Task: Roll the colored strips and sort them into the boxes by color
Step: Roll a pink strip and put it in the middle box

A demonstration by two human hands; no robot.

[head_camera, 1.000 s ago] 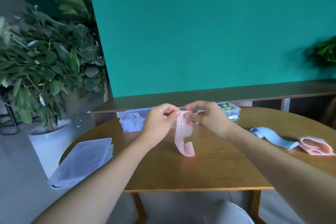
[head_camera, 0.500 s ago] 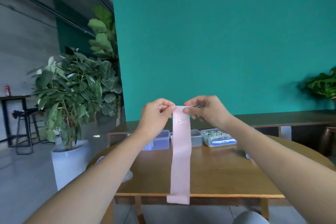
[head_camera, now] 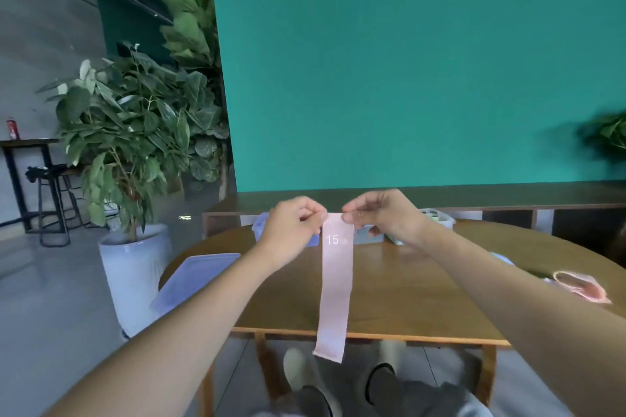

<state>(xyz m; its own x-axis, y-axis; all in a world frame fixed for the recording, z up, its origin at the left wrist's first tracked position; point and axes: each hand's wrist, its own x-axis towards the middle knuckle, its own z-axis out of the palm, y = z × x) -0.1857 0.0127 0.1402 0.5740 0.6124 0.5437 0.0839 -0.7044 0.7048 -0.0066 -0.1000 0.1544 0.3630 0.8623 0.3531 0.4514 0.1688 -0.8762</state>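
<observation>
A: What has moved since a second ago?

B: The pink strip (head_camera: 334, 284), then bunched and curled just above the worktop (head_camera: 406, 294), now hangs at full length. Its top edge stays pinched between both hands, much as half a second ago, though the view is tilted lower and more of the near worktop edge shows.

A: How does each grip stand?

B: The left hand (head_camera: 294, 227) has its fingers curled in, thumb and fingertips pinching the strip's upper left corner. The right hand (head_camera: 382, 215) pinches the upper right corner the same way, its other fingers curled below. Both grips are closed on the strip, level with each other, with only the strip's width between them.

A: And the strip relative to them?

B: It drops straight down from the grips, flat and unrolled, with "15" printed in white just under the top edge. Its lower end hangs past the near edge of the worktop, in front of the person's legs.

A: What lies further out?

B: Behind the hands, on the far side of the worktop, stand clear boxes (head_camera: 437, 218), partly hidden. A pale lid (head_camera: 193, 279) lies at the left edge. On the right lies a folded pink strip (head_camera: 581, 286). A potted plant (head_camera: 135, 152) stands on the floor at left.
</observation>
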